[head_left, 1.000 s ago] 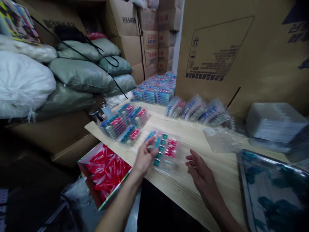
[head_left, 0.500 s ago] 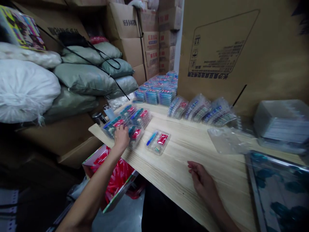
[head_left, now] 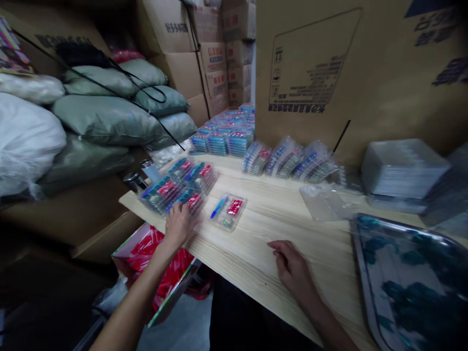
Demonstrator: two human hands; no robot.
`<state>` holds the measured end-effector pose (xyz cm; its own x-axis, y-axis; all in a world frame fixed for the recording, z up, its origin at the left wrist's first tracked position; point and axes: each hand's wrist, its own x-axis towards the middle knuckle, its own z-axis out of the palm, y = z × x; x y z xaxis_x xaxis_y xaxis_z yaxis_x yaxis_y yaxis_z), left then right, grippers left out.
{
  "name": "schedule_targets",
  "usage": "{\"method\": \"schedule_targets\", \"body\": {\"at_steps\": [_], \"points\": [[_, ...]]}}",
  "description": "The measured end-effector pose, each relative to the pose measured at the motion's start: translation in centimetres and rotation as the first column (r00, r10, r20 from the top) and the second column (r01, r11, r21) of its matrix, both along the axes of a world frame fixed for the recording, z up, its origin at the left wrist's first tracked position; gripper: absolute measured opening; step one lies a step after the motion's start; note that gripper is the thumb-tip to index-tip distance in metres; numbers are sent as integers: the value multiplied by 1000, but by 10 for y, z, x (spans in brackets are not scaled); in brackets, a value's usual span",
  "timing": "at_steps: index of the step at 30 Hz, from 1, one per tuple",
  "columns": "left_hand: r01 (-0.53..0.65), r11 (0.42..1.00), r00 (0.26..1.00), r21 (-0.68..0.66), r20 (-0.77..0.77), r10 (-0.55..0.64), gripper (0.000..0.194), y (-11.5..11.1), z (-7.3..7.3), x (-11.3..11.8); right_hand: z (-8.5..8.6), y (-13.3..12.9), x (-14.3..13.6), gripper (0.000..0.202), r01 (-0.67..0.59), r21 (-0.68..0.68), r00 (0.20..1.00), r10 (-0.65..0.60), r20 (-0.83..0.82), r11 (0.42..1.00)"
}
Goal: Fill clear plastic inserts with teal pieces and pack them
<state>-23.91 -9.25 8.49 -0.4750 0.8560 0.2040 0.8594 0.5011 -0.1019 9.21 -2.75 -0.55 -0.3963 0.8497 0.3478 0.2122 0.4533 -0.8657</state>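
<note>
My left hand (head_left: pixel 179 224) lies at the near edge of a filled clear pack (head_left: pixel 193 199) in the front stack; the fingertips are blurred and I cannot make out a grip. Beside it, more filled packs (head_left: pixel 163 191) stand in stacks. A single clear tray (head_left: pixel 228 212) with a blue pen (head_left: pixel 218 207) and a red patterned packet (head_left: pixel 234 207) lies on the wooden table (head_left: pixel 252 234). To the right, my right hand (head_left: pixel 292 265) hovers over or rests on the table with its fingers loosely curled, the index finger reaching out, and nothing visible in it.
Fanned packs (head_left: pixel 281 158) stand along a large carton (head_left: pixel 307 63). Clear empty trays (head_left: pixel 402 170) are stacked at the right, behind a metal tray (head_left: pixel 360 258) with teal pieces. A box of red items (head_left: pixel 168 278) sits below the table's left edge. Two shiny cylinders (head_left: pixel 134 182) stand at the left corner.
The view has swung to the right. My left hand has moved from the left stack to the front stack beside the single tray. My right hand stays over the table, its index finger more extended.
</note>
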Motion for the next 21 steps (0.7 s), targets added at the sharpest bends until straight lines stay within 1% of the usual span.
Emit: {"method": "schedule_targets", "body": {"at_steps": [2,3,4,6,7,9,12,14,16,18,19,21], "points": [[116,989,992,95,43,-120,53,6,-7,11,2,-1,-1,28,-7,3,1000,7,-6,1000],[186,976,978,117,73,-195,55,10,-10,18,3,-1,-2,29,-7,5,1000,7,-6,1000],[253,961,958,112,109,-265,59,15,-13,26,4,-2,-2,30,-5,7,1000,5,-6,1000],[359,933,914,32,189,-358,69,26,-20,44,5,-2,-4,32,1,13,1000,-1,-2,1000],[384,923,904,-22,214,-371,72,32,-23,55,6,-2,-5,34,2,16,1000,-2,2,1000],[389,915,908,-103,211,-362,70,45,-29,80,8,-2,-6,36,9,19,1000,-10,15,1000],[374,919,924,-122,132,-359,64,64,-38,127,18,1,-6,38,27,7,999,-27,39,1000],[405,905,913,-127,113,-393,62,77,-43,160,29,5,-1,39,26,6,999,-26,44,1000],[445,886,894,-132,122,-431,60,88,-47,189,45,12,12,38,19,24,997,-20,69,1000],[466,877,882,-116,142,-450,62,97,-50,207,62,18,38,37,42,68,992,-50,117,997],[470,877,878,-102,159,-452,66,99,-52,211,69,21,56,37,70,98,985,-84,150,993],[477,876,866,-65,205,-456,77,101,-53,209,77,28,102,37,200,177,947,-237,215,964]]}}
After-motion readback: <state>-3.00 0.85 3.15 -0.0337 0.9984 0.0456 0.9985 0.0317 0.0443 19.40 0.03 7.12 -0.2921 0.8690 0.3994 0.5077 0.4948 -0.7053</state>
